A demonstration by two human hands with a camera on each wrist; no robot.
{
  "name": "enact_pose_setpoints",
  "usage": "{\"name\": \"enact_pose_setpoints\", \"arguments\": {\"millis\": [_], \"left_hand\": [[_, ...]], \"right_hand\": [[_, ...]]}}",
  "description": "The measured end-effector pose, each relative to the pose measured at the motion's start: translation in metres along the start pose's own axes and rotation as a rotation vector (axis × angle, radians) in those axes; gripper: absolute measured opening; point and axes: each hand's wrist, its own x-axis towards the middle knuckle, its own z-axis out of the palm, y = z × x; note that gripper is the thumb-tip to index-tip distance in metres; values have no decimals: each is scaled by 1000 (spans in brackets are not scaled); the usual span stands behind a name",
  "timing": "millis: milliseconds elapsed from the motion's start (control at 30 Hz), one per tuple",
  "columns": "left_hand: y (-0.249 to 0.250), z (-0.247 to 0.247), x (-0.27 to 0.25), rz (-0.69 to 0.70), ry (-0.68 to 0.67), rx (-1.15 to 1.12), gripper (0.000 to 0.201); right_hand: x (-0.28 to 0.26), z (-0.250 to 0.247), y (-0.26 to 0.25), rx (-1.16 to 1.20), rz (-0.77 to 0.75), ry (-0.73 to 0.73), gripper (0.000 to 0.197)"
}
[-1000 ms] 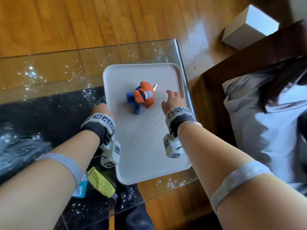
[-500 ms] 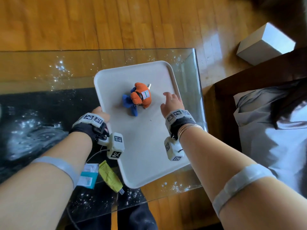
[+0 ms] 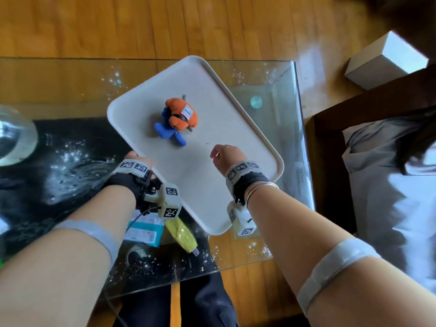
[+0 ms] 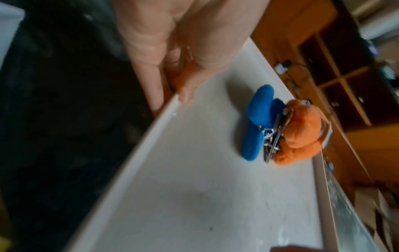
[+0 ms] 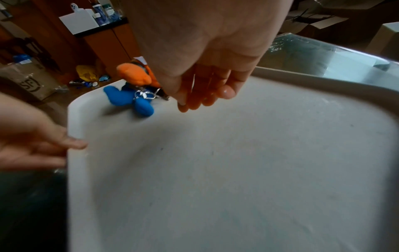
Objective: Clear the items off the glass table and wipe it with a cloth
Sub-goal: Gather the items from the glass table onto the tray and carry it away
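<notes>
A white tray (image 3: pixel 212 185) lies askew on the glass table (image 3: pixel 70 86), its long side running from upper left to lower right. An orange and blue plush keychain (image 3: pixel 179 119) with keys lies on the tray's far half. My left hand (image 3: pixel 139 161) pinches the tray's left rim, thumb on top and fingers (image 4: pixel 155 95) below. My right hand (image 3: pixel 224 154) hovers over the tray's middle, just short of the plush (image 5: pixel 134 85), with fingers (image 5: pixel 224 92) loosely curled and nothing in them.
A clear glass bowl (image 3: pixel 14 135) stands at the table's left. A yellow packet (image 3: pixel 181 234) and a teal packet (image 3: pixel 144 232) lie near the front edge by the tray's corner. A white box (image 3: pixel 384 60) sits on the wooden floor; a dark seat with grey fabric (image 3: pixel 389 185) is at right.
The tray has swung counter-clockwise in my left hand's hold. My right hand has moved from the tray's right rim to above its middle.
</notes>
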Motion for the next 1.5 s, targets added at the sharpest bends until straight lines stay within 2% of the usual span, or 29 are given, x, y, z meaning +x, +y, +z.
{"name": "enact_pose_setpoints", "arguments": {"millis": [133, 267, 367, 500, 633, 700, 800, 867, 900, 967, 1033, 1100, 1233, 1333, 1433, 1500], "left_hand": [[-11, -6, 17, 134, 37, 297, 49], [-23, -16, 10, 231, -42, 424, 38], [-37, -30, -5, 361, 8, 511, 27], [-62, -52, -28, 457, -204, 832, 38], [-78, -63, -38, 566, -267, 1098, 53], [-86, -63, -40, 608, -265, 1222, 58], [-96, -63, -43, 661, -231, 1362, 57], [-102, -62, -44, 725, -177, 1436, 45], [-104, -62, -46, 745, -145, 1464, 37], [-105, -63, -48, 753, -98, 1485, 25], [-107, -64, -51, 746, -93, 1469, 21], [-106, -66, -52, 784, -82, 1454, 19], [-109, -70, -50, 768, -82, 1491, 10], [-112, -68, -50, 797, -31, 1467, 19], [-103, -66, -53, 799, 24, 1267, 28], [-86, -66, -54, 787, -3, 1110, 24]], "right_hand": [[-20, 33, -14, 8, -29, -69, 27], [-39, 63, -29, 32, -49, -98, 23], [-51, 79, -43, 30, -21, -121, 22], [-64, 94, -62, -5, 38, -158, 22], [-77, 105, -70, -28, 82, -171, 26], [-84, 113, -72, -76, 68, -168, 29], [-91, 121, -70, -189, 25, -179, 50], [-93, 125, -69, -215, 23, -173, 56], [-95, 127, -69, -185, 37, -166, 53], [-96, 129, -71, -114, 64, -138, 37], [-95, 127, -72, -115, 75, -151, 26], [-90, 121, -73, -85, 56, -175, 27], [-83, 111, -80, 47, -40, -185, 38], [-77, 112, -92, -26, -153, -235, 42], [-72, 116, -104, -43, -190, -299, 42], [-71, 115, -109, 18, -143, -290, 38]]}}
